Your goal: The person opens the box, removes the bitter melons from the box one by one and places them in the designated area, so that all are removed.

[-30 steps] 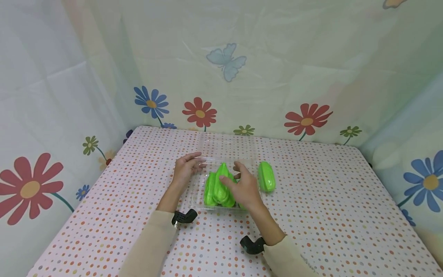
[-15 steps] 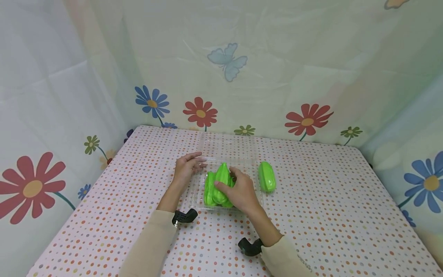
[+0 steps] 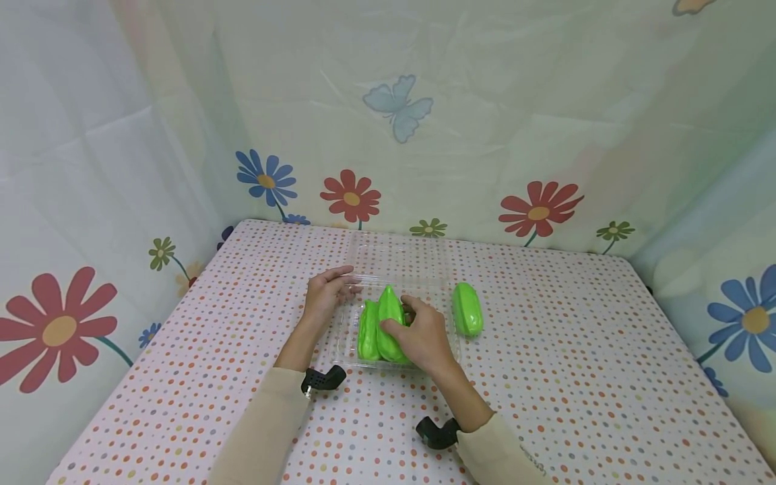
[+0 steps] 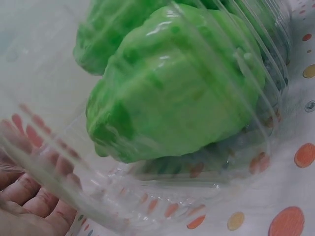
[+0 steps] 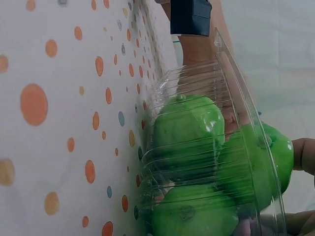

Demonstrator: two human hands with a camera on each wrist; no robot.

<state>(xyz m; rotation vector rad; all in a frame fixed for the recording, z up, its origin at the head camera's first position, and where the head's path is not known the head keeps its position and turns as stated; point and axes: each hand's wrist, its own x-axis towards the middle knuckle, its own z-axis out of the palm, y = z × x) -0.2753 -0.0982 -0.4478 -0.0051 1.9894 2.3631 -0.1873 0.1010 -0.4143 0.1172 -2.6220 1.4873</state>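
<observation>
1. We see a table (image 3: 182, 404) covered in a white cloth dotted with orange, red and green spots, backed by pale plastic sheeting printed with flowers and a blue butterfly (image 3: 397, 106).
2. In the middle of the table sits a clear plastic box (image 3: 343, 350), thin and ribbed along its walls, with its hinged lid (image 3: 397, 257) lying open flat on the far side.
3. Inside the box lie several glossy bright green peppers (image 3: 368, 330), smooth, lobed and elongated, packed side by side; their long axes run from the near side to the far side of the table.
4. The top pepper (image 3: 389, 316) points its narrower end away from us and rests over the others.
5. Our right hand (image 3: 424, 333) curls its fingers and thumb around this top pepper, gripping it within the box.
6. Our left hand (image 3: 326, 296) rests with relaxed, straight fingers against the left far corner of the box.
7. One more green pepper (image 3: 468, 308) lies on the cloth just right of the box, pointing the same way.
</observation>
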